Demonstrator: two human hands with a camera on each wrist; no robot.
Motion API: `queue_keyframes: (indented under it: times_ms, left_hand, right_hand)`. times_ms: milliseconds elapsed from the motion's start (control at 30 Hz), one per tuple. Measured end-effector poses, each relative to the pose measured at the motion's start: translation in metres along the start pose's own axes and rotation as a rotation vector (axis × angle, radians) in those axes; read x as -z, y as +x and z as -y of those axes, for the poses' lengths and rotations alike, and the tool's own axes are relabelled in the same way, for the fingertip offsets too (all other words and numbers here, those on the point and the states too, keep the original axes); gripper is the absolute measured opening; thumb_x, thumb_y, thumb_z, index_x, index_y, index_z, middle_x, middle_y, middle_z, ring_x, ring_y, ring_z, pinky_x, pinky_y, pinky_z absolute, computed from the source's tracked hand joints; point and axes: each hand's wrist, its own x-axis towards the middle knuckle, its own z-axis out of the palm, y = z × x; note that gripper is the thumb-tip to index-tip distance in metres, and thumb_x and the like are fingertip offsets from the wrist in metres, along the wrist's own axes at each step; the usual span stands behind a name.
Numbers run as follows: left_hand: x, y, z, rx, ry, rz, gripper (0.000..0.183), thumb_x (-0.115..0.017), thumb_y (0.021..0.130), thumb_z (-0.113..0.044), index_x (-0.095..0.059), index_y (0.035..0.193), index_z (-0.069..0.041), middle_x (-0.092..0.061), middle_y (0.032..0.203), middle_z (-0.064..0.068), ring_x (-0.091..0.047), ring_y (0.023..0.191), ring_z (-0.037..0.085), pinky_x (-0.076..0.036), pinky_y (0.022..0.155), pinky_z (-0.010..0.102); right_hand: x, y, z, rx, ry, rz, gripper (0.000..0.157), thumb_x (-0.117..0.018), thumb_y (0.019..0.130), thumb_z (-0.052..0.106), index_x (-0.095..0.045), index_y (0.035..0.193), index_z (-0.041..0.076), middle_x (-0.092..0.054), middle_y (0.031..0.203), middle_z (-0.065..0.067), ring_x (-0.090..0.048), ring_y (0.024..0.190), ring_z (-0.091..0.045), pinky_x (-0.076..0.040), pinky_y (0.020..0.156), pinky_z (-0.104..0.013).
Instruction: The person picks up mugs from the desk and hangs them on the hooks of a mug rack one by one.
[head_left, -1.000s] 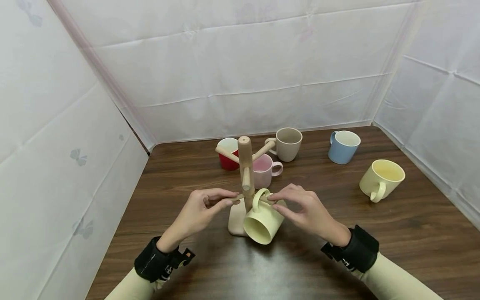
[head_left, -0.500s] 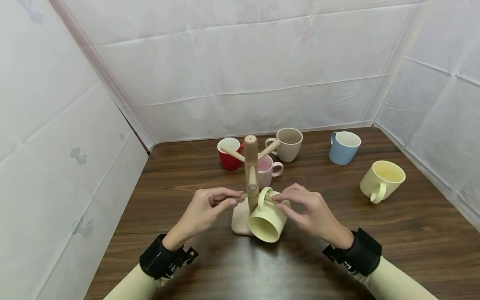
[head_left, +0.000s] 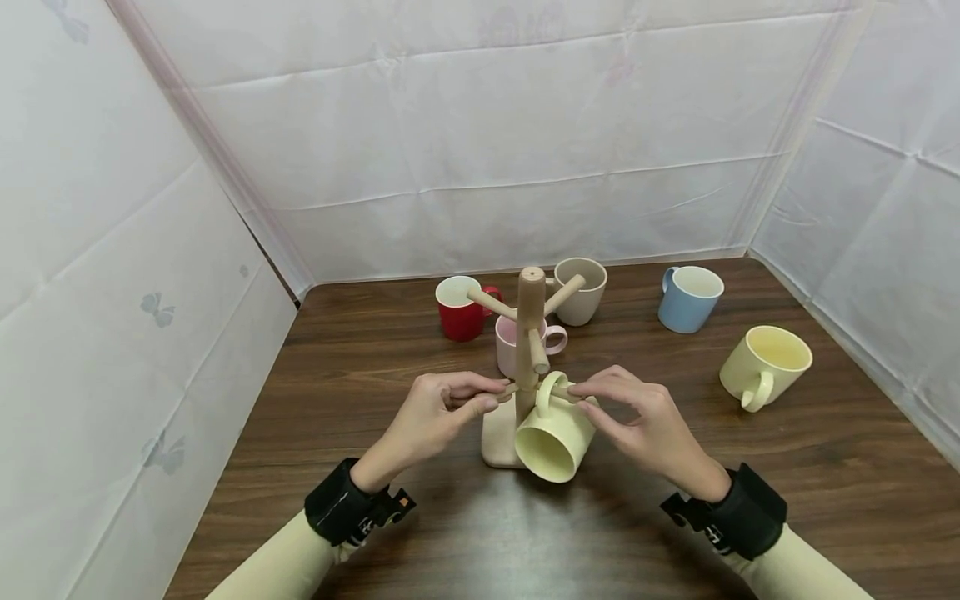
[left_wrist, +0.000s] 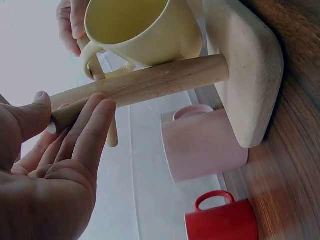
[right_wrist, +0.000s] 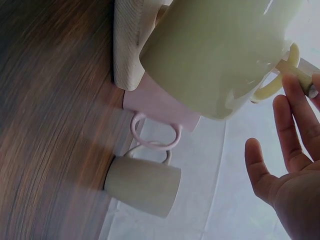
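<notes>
A wooden mug tree point(head_left: 529, 317) stands upright on the table on its pale base point(head_left: 498, 437). From its lower right peg hangs a pale yellow mug point(head_left: 553, 446) by the handle, tilted with its mouth toward me. My left hand point(head_left: 435, 414) pinches the lower left peg point(left_wrist: 70, 116) between thumb and fingers. On the other side, my right hand point(head_left: 647, 418) pinches the tip of the peg point(right_wrist: 296, 76) that carries the mug, just outside the handle. The upper pegs carry nothing.
Behind the tree stand a red mug point(head_left: 460, 317), a pink mug point(head_left: 506, 348) and a beige mug point(head_left: 581, 293). Farther right are a blue mug point(head_left: 687, 304) and another yellow mug point(head_left: 763, 367). White sheeting point(head_left: 480, 142) rises around the wooden table point(head_left: 360, 350).
Both hands have moved to the right with the mug tree and its hanging mug. The tree has turned slightly, and the red mug behind it now shows more fully.
</notes>
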Motion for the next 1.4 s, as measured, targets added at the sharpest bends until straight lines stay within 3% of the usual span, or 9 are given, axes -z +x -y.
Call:
queue_keyframes:
  times_ms: [767,900,1100,1400]
  left_hand:
    - [-0.023,0.028,0.007,-0.006,-0.027,-0.029,0.016,-0.065,0.085,-0.005,-0.067,0.099,0.002,-0.068,0.096,0.014,-0.064,0.086,0.016,-0.053,0.075,0.032]
    - [-0.027,0.033,0.019,-0.017,-0.038,-0.039,0.016,-0.065,0.085,-0.006,-0.068,0.099,-0.001,-0.068,0.096,0.010,-0.064,0.086,0.013,-0.053,0.075,0.032]
    - [-0.034,0.040,0.045,-0.019,-0.041,-0.052,0.016,-0.066,0.086,-0.020,-0.070,0.100,-0.012,-0.069,0.095,-0.006,-0.063,0.086,0.009,-0.052,0.075,0.029]
    - [-0.040,0.054,0.053,-0.055,-0.063,-0.044,0.019,-0.065,0.086,-0.022,-0.069,0.102,-0.011,-0.069,0.097,-0.002,-0.063,0.088,0.010,-0.052,0.075,0.029]
  right_hand:
    - [0.021,-0.012,-0.020,-0.105,-0.047,-0.049,0.034,-0.067,0.071,-0.014,-0.068,0.101,0.003,-0.065,0.090,-0.009,-0.060,0.084,-0.021,-0.045,0.077,-0.017]
    - [0.023,-0.012,-0.023,-0.127,-0.045,-0.045,0.033,-0.066,0.073,-0.013,-0.068,0.102,0.003,-0.066,0.090,-0.009,-0.060,0.085,-0.021,-0.044,0.077,-0.016]
    - [0.027,-0.009,-0.023,-0.177,-0.074,-0.029,0.033,-0.065,0.074,-0.013,-0.068,0.103,0.003,-0.066,0.092,-0.009,-0.061,0.086,-0.022,-0.045,0.078,-0.017]
    - [0.034,-0.008,-0.027,-0.234,-0.127,-0.016,0.033,-0.066,0.075,-0.012,-0.067,0.104,0.003,-0.066,0.095,-0.009,-0.060,0.088,-0.023,-0.044,0.075,-0.016]
